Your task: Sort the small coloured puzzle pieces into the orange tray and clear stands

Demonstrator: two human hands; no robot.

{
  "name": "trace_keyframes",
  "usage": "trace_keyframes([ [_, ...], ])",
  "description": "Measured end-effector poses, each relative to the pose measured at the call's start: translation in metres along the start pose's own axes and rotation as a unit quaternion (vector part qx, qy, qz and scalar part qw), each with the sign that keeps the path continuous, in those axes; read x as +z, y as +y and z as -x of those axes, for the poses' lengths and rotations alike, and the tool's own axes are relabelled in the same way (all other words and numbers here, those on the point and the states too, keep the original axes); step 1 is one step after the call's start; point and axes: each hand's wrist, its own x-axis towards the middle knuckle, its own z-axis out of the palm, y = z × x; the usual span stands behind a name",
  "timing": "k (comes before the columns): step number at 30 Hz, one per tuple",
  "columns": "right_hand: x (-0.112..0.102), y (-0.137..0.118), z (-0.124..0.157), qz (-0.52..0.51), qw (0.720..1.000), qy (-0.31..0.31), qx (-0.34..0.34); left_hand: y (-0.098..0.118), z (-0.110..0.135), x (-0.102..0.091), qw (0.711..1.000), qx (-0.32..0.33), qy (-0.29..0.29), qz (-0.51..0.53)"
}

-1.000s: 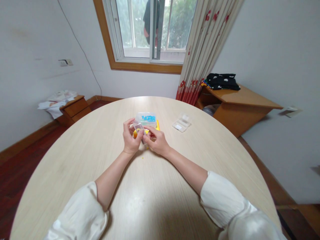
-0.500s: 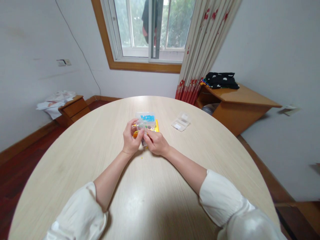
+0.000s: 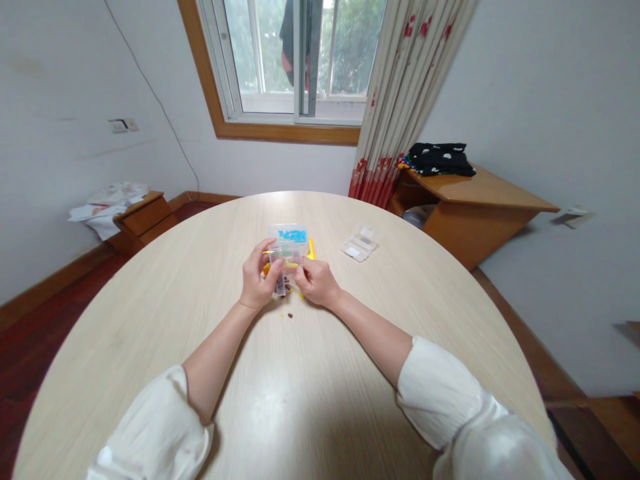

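Between my hands is a small clear plastic box (image 3: 278,275), tilted, with its clear lid swung apart on the right. My left hand (image 3: 259,275) is closed round the box's left side, thumb in front. My right hand (image 3: 316,280) pinches the lid's right edge. Small dark brown pieces (image 3: 287,287) and yellow bits show just below the box. One brown piece (image 3: 291,315) lies loose on the table nearer me. Behind my hands is a clear case holding bright blue pieces (image 3: 293,236). A yellow item (image 3: 311,249), partly hidden, sits beside my right fingers.
The round pale wooden table (image 3: 280,380) spreads beneath my arms. An open clear case (image 3: 360,243) with white labels lies to the right. Beyond the table's edge are a wooden desk (image 3: 500,193) with dark cloth on it and a low wooden cabinet (image 3: 150,215) with papers.
The clear box has opened, and my right hand has drawn slightly away from my left with the lid. Brown pieces now show below the box, one loose on the table.
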Motion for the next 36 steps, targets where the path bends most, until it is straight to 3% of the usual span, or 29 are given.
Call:
trace_keyframes([
  [5,-0.002,0.002,0.000,-0.042,0.997,0.031,0.053,-0.006,0.002,-0.003,0.999,0.031,-0.040,-0.017],
  [12,0.001,0.009,-0.003,-0.164,0.976,0.099,0.106,-0.003,0.000,-0.003,0.997,0.052,-0.040,-0.037],
  [18,0.000,0.009,-0.007,-0.255,0.937,0.179,0.156,-0.004,0.003,-0.004,0.998,0.039,-0.041,-0.032],
  [22,-0.001,0.010,-0.010,-0.305,0.907,0.200,0.209,-0.003,0.005,-0.003,0.998,0.040,-0.047,-0.032],
  [28,-0.001,0.009,-0.014,-0.350,0.882,0.202,0.242,-0.003,0.004,-0.002,0.997,0.036,0.010,-0.068],
  [36,-0.006,0.007,-0.018,-0.304,0.900,0.188,0.250,-0.006,0.001,-0.002,0.990,0.022,0.071,-0.117],
])
